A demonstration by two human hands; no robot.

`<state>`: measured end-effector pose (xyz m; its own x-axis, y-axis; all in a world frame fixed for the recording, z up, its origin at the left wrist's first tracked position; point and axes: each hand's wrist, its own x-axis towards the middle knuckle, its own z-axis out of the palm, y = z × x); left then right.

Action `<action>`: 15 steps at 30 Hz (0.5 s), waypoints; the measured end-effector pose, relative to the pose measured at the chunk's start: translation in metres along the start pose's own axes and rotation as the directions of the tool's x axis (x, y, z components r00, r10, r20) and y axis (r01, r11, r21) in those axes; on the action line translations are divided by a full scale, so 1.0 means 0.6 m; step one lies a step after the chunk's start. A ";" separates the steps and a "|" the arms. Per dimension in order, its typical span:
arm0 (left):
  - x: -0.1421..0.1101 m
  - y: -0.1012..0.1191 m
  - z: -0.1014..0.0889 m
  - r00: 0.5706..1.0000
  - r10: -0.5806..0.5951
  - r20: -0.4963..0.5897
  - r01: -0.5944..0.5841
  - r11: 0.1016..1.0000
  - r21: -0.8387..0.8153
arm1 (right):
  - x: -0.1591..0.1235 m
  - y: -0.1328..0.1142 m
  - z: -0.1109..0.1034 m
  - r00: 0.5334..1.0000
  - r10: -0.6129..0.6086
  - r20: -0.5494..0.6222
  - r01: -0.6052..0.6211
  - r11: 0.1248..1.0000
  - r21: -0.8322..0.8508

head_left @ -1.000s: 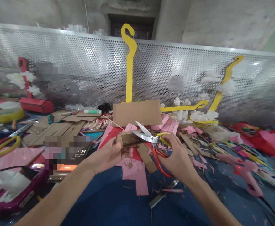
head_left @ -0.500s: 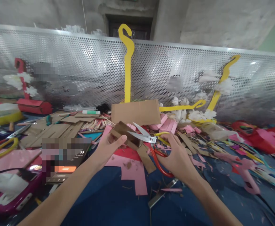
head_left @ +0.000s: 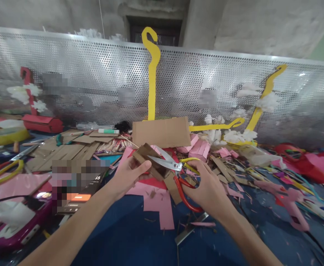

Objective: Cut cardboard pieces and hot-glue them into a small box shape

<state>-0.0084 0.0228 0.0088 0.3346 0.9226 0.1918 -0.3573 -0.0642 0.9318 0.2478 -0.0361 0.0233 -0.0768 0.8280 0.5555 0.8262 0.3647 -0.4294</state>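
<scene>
Blue table (head_left: 117,236), cardboard (head_left: 158,172) now tilted, scissors (head_left: 176,166) still open

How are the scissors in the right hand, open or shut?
Open: the scissors in the right hand have their two blades spread apart in a V.

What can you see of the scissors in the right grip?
The scissors have shiny, metal-looking blades joined at a pivot, one yellow handle and one red handle. They are open, the blades spread in a V with the tips leftward. The right grip holds them by the handles, yellow uppermost, red curving below. In view, the blades overlap the brown card in the left grip; whether they touch it cannot be told.
</scene>
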 end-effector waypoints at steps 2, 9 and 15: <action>0.000 -0.001 -0.001 1.000 0.002 0.017 -0.002 1.000 -0.001 | 0.000 -0.001 -0.003 1.000 0.008 0.019 -0.008 1.000 0.006; 0.000 -0.004 -0.006 0.999 0.029 0.019 -0.029 0.999 0.037 | 0.001 -0.003 -0.008 0.997 -0.021 0.073 0.019 1.000 0.024; 0.001 -0.001 -0.004 0.998 0.050 0.042 -0.053 0.996 0.069 | 0.003 0.001 -0.007 0.998 -0.018 0.059 0.018 1.000 0.002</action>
<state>-0.0100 0.0244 0.0078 0.3523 0.9017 0.2506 -0.3134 -0.1386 0.9395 0.2503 -0.0362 0.0268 -0.1249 0.8449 0.5201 0.8238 0.3805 -0.4203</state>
